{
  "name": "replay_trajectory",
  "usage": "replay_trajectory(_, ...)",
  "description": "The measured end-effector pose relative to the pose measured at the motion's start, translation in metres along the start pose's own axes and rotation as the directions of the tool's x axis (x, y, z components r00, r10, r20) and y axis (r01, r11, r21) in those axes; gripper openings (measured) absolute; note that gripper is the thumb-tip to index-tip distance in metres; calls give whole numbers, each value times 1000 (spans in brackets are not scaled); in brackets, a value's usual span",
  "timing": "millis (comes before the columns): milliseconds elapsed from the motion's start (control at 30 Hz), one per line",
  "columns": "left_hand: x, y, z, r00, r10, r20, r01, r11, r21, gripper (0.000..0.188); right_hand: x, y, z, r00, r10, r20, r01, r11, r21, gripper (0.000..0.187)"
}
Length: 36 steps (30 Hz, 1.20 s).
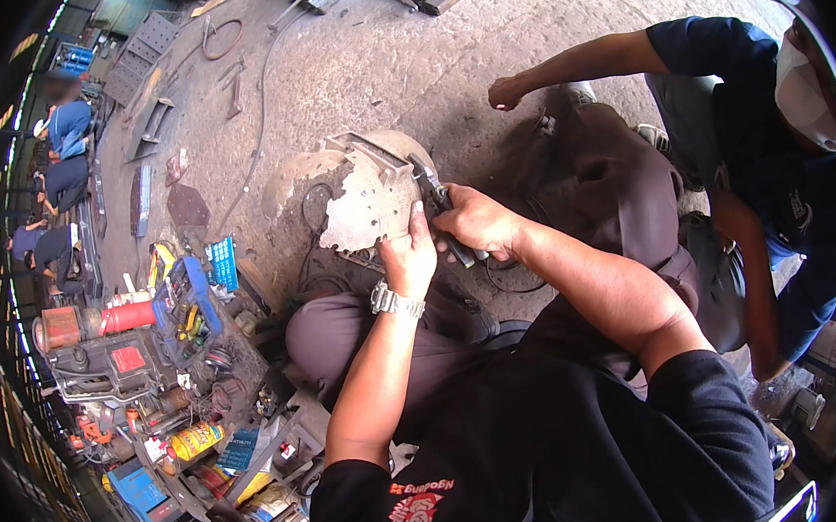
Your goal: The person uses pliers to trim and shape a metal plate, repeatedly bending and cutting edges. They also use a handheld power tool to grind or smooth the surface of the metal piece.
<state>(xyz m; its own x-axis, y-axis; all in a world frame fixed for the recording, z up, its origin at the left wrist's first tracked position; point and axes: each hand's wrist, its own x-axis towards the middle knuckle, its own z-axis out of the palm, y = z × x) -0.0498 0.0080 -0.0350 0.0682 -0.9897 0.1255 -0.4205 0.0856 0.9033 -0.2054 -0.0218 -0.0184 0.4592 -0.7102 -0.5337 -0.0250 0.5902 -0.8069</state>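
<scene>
Black-sleeved shoulders and two bare forearms of the seated person enter from the lower edge and converge above the grey-trousered knees. Left hand [408,254], with a metal wristwatch [395,301] at the wrist, is closed on the lower edge of a flat, worn metal plate [364,201], fingers curled round its rim, thumb on the near face. Right hand [477,222] is wrapped round the handle of a dark hand tool [441,205] whose head meets the plate's right edge; the forearm runs back to the lower right. Plate stands tilted, held above the concrete floor [363,59], in front of a rounded metal part [289,178]. At left, an open blue toolbox [185,314] holds mixed small tools, beside a red cylinder [128,315] and a yellow can [194,439]; finer contents cannot be told. At right, a co-worker in a blue shirt extends a closed fist [505,93] over the floor, well apart from the plate. Further people sit at the far left.
</scene>
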Motion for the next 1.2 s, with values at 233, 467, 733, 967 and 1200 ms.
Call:
replay_trajectory(233, 3, -28, 2, 996, 1, -93, -1, 1000, -1, 24, 17, 19, 0, 934, -315, -172, 123, 731, -671, 52)
replay_trajectory(467, 14, -10, -16, 946, -324, -17, 323, 936, 141, 26, 22, 21, -14, 929, -340, -149, 128, 669, -732, 66)
replay_trajectory(733, 13, -24, -12, 965, -204, -164, 165, 961, -223, 29, 3, 21, -14, 924, -369, -96, 119, 519, -846, 69)
replay_trajectory(967, 12, -13, -13, 970, -202, -134, 202, 979, -17, 23, -5, 11, -13, 916, -388, -98, 46, 346, -937, 62)
replay_trajectory(1200, 16, -34, -14, 979, -92, -182, 96, 995, 11, 50, -10, -6, -20, 964, -264, 43, 190, 564, -804, 52)
